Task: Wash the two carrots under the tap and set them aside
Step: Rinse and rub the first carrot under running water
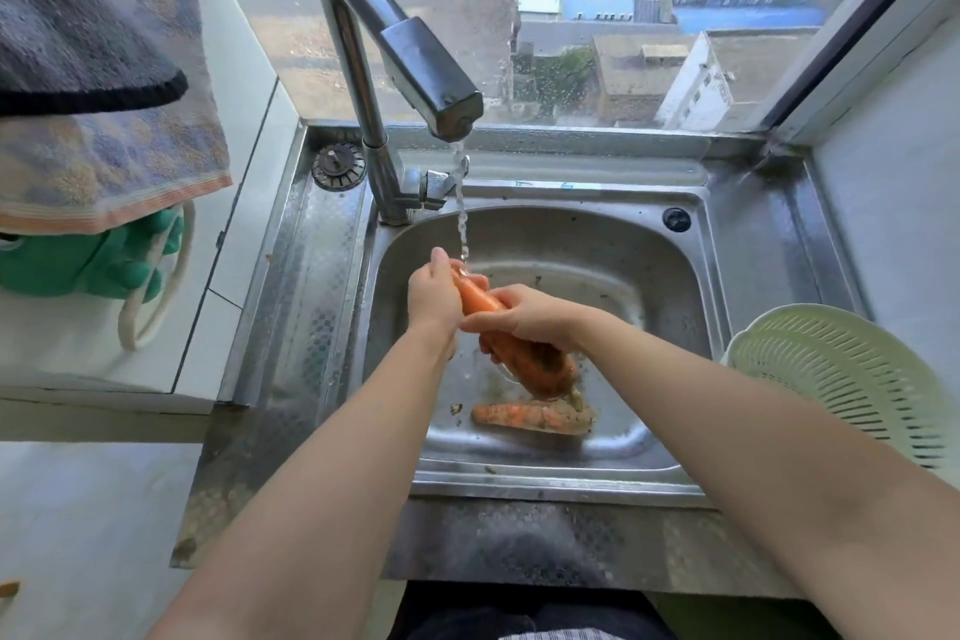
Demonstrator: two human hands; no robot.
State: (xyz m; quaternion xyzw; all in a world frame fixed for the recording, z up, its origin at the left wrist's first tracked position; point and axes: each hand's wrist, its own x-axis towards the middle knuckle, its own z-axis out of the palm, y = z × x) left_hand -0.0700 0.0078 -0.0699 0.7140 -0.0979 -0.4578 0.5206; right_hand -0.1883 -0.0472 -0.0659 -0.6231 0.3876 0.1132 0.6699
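Hiding carrot [537,363] middle: both hands [434,297] [530,317]

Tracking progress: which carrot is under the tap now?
The held carrot, gripped by left hand and right hand, tip in the stream. The other carrot lies on the sink floor.

Over the sink [545,481], the held carrot [535,364] has its middle covered by the right hand [530,320] and its thin end lost inside the left hand [434,294]. On the sink floor, the other carrot [524,417] lies partly behind it. Right of the sink, the colander [841,379] runs off the edge. Left of the sink, a cropped towel [104,135] covers most of a green glove [93,265].
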